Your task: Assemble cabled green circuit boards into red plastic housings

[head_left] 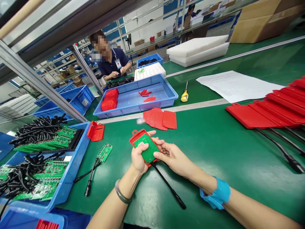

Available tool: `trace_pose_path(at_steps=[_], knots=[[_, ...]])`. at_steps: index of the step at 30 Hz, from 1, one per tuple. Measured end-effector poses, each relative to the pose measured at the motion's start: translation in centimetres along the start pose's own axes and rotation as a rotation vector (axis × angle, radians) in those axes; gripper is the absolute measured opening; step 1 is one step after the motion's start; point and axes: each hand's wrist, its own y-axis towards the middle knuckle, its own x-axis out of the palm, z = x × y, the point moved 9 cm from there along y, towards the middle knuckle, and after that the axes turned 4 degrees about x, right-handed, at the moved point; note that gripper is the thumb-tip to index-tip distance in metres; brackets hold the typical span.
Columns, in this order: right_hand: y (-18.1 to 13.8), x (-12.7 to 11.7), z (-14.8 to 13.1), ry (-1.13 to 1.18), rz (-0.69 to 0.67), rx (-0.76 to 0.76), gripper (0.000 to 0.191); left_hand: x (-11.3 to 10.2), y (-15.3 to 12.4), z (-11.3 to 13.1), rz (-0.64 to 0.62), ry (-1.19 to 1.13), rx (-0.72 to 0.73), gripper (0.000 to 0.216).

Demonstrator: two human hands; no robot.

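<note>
My left hand (138, 160) is wrapped round a red plastic case (135, 137) with a hanging loop at its top, the thumb pressing on the green circuit board (149, 152) seated inside. At the case's right edge my right hand (175, 158) is closed, thumb on the board's lower corner and fingers partly hidden beneath. A black cable (169, 187) runs from the case's lower end down to the right, over the table. Just beyond my hands lie several flat red covers (162, 118). Another green circuit board (105, 152) with black cables rests to the left.
A blue bin (71, 187) of cabled boards stands left, beside an open red case (96, 131). Behind are a blue tray (133, 109) with red parts and a yellow screwdriver (184, 96). Stacked red cases (252, 115) and paper (238, 84) lie right. A co-worker (111, 62) sits opposite.
</note>
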Motion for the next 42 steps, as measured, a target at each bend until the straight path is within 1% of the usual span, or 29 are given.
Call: trace_pose_path(at_steps=[2, 4, 6, 8, 10, 13, 14, 16, 18, 20, 21, 24, 26, 29, 33, 35, 38, 42], knots=[[0.2, -0.6, 0.2, 0.001, 0.037, 0.006, 0.027, -0.6, 0.1, -0.4, 0.049, 0.049, -0.083, 0.037], [0.3, -1.6, 0.2, 0.007, 0.1, 0.018, 0.032, -1.4, 0.2, -0.7, 0.105, 0.167, -0.134, 0.033], [0.3, -2.7, 0.1, -0.006, 0.174, 0.019, 0.036, -2.0, 0.4, -0.6, 0.123, 0.304, -0.139, 0.03], [0.3, -3.3, -0.2, -0.025, 0.199, 0.012, 0.037, -2.2, 0.6, -0.2, 0.113, 0.383, -0.11, 0.03], [0.3, -3.0, -0.5, -0.031, 0.141, 0.004, 0.035, -2.5, 0.7, 0.0, 0.115, 0.392, -0.096, 0.03], [0.2, -2.2, -0.7, -0.034, 0.037, -0.018, 0.034, -2.7, 0.8, 0.1, 0.119, 0.377, -0.127, 0.031], [0.2, -2.1, -0.6, -0.039, 0.035, -0.033, 0.033, -2.8, 0.8, 0.1, 0.117, 0.378, -0.132, 0.031], [0.1, -2.3, -0.5, -0.057, 0.086, -0.066, 0.029, -2.7, 0.8, 0.2, 0.112, 0.388, -0.11, 0.03], [0.0, -2.5, -0.5, -0.086, 0.152, -0.099, 0.028, -2.5, 0.9, 0.6, 0.11, 0.394, -0.053, 0.029], [0.0, -2.6, -0.5, -0.107, 0.177, -0.116, 0.027, -2.4, 0.9, 1.0, 0.107, 0.394, -0.008, 0.028], [0.1, -2.4, -0.5, -0.106, 0.154, -0.112, 0.028, -2.4, 1.0, 1.2, 0.103, 0.396, -0.002, 0.028], [0.5, -1.5, -0.4, -0.08, 0.016, -0.043, 0.031, -2.4, 1.0, 1.3, 0.08, 0.415, -0.029, 0.029], [0.6, -1.5, -0.2, -0.087, -0.017, -0.005, 0.031, -2.4, 1.1, 1.1, 0.048, 0.43, -0.061, 0.032], [0.9, -2.2, 0.2, -0.158, 0.054, -0.002, 0.029, -2.4, 1.1, 0.6, 0.027, 0.51, -0.06, 0.033], [0.8, -3.1, 0.8, -0.274, 0.193, -0.03, 0.027, -2.3, 1.0, 0.8, 0.068, 0.714, 0.06, 0.025], [0.6, -3.3, 0.8, -0.307, 0.24, -0.048, 0.026, -2.1, 0.9, 1.0, 0.083, 0.759, 0.11, 0.023], [0.6, -3.2, 0.7, -0.272, 0.249, -0.061, 0.027, -1.6, 0.9, 1.2, 0.059, 0.682, 0.116, 0.025], [0.7, -3.1, 0.6, -0.212, 0.231, -0.086, 0.031, -0.7, 0.9, 0.4, -0.039, 0.475, 0.005, 0.037]])
